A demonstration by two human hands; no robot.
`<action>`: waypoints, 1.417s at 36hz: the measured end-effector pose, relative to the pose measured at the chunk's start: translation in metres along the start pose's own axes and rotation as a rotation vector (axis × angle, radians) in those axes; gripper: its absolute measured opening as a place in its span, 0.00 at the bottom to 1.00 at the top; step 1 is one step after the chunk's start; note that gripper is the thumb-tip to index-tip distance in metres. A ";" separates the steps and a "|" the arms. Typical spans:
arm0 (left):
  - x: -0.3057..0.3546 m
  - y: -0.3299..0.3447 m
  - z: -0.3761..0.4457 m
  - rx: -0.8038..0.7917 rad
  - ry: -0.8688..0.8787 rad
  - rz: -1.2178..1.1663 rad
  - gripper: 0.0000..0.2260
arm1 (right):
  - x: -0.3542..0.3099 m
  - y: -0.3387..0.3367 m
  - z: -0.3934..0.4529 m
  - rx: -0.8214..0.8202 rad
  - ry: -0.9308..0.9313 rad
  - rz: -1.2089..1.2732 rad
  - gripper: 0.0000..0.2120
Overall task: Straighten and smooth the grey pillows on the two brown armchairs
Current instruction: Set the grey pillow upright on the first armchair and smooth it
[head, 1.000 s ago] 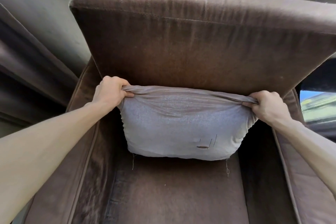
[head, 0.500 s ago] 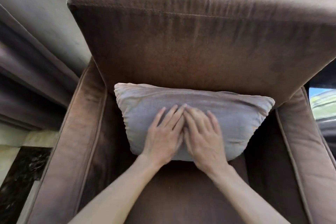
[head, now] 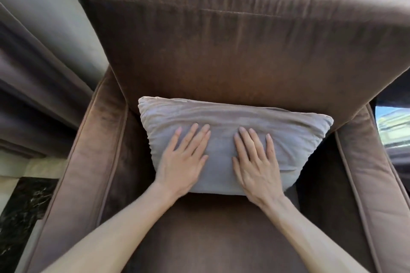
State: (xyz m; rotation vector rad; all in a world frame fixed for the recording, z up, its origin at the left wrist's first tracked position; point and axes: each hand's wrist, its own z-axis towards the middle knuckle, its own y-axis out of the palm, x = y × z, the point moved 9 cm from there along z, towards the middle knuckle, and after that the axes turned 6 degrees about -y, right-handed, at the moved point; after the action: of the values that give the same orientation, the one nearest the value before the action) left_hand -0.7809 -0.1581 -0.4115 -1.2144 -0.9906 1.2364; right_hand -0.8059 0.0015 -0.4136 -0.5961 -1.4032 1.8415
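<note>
A: Both palms flat on the pillow [head: 233,122] now. Half a second ago the hands sat side by side, nearly touching at its centre; they have slid apart since.

B: Right, the left hand [head: 182,162] is left of centre in the frame, the right hand [head: 257,166] right of centre, with a clear strip of grey cloth between them.

A: Fingers?

B: Spread and extended on both hands, gripping nothing, just pressing the face of the cushion. A second ago they were pinching its top corners and holding it up.

A: So it's set down and the smoothing has begun. Judging by that outward sweep, the first pillow looks nearly done; the second chair is not in view.

B: Creases remain along the top edge, upper middle of the frame.

A: Where does it sit?

B: On the seat of the armchair [head: 244,51], leaning against the backrest, slightly nearer the right arm.

A: And the room?

B: Brown velvety upholstery. Grey curtains [head: 33,73] at the left, dark marble floor [head: 24,204] lower left, a bright window [head: 392,124] at the right edge.
</note>
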 end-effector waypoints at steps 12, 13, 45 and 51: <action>-0.005 0.046 -0.006 -0.073 0.132 0.028 0.27 | 0.021 0.047 -0.022 -0.120 -0.156 -0.089 0.30; -0.012 0.045 -0.009 -0.072 0.143 0.042 0.27 | 0.028 0.048 -0.026 -0.139 -0.160 -0.099 0.30; -0.033 0.044 -0.049 -0.161 0.235 0.102 0.28 | 0.028 0.036 -0.083 -0.312 -0.148 -0.079 0.29; 0.044 0.033 -0.061 -0.103 0.342 -0.035 0.28 | -0.045 0.014 -0.066 -0.151 -0.254 0.010 0.26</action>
State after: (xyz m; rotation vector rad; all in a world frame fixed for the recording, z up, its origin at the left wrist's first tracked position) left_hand -0.7207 -0.1241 -0.4554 -1.4266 -0.8244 0.9194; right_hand -0.7332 0.0050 -0.4499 -0.4552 -1.7206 1.8812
